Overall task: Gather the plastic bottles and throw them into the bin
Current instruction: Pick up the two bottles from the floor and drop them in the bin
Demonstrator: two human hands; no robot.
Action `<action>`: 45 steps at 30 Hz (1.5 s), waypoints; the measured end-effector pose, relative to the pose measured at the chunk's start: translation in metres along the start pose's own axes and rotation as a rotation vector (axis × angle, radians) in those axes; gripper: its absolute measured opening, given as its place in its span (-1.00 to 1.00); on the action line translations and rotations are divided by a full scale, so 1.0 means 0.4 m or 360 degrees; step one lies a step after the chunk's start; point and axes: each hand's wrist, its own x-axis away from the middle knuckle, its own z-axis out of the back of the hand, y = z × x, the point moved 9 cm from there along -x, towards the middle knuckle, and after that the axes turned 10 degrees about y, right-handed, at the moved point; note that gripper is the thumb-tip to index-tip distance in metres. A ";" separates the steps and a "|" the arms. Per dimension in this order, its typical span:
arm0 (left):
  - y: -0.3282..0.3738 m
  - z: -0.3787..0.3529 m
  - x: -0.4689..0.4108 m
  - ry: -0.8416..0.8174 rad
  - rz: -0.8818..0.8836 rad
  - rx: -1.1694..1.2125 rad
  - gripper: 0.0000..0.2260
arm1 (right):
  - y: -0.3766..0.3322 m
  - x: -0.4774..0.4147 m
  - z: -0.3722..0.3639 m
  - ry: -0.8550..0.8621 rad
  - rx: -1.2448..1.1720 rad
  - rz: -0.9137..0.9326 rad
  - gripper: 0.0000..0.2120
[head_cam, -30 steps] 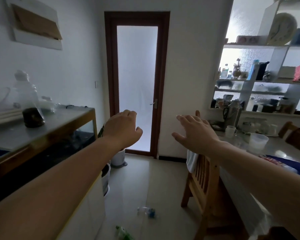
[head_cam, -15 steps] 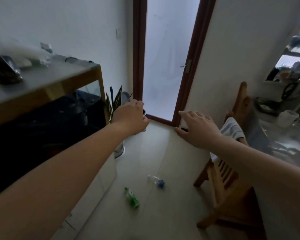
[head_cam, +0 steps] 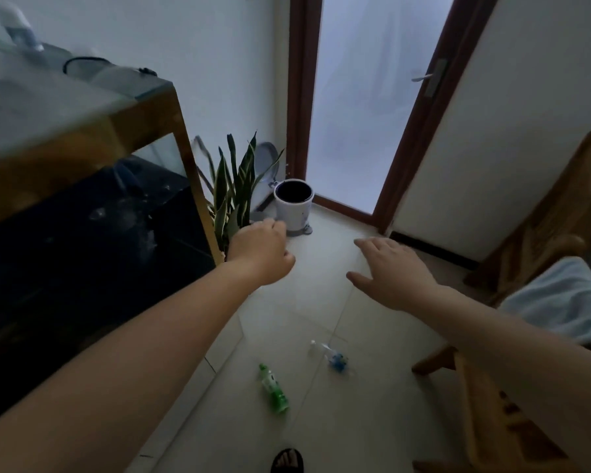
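Progress: nothing gathered yet; both bottles were left to you.
Bottles: green plastic bottle (head_cam: pixel 274 389) and clear blue-labelled plastic bottle (head_cam: pixel 329 355) lay on floor.
Bin: white round open bin (head_cam: pixel 293 206) by door.
Grip: your left hand (head_cam: pixel 260 252) loosely curled, right hand (head_cam: pixel 394 271) spread, both empty.

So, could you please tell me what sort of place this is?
Most likely a room in a home: a glass fish tank on a cabinet, a potted plant beside a small open pedal bin near a frosted-glass door, and a wooden chair.

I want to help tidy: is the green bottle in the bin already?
No, the green bottle lies on the floor, far from the bin.
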 end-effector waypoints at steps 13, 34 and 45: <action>-0.224 -0.656 0.049 -0.0561 0.0458 -0.0083 -0.57 | 0.148 -0.123 -0.691 -0.0640 -0.0155 -0.0162 -0.35; -0.393 -1.927 0.535 -0.1250 0.0847 -0.0038 -0.39 | 0.442 -0.018 -1.947 -0.0780 -0.0007 -0.0285 -0.32; -0.482 -2.169 0.646 -0.1223 0.1467 -0.0126 -0.14 | 0.523 -0.004 -2.199 -0.0800 0.0073 -0.0283 -0.33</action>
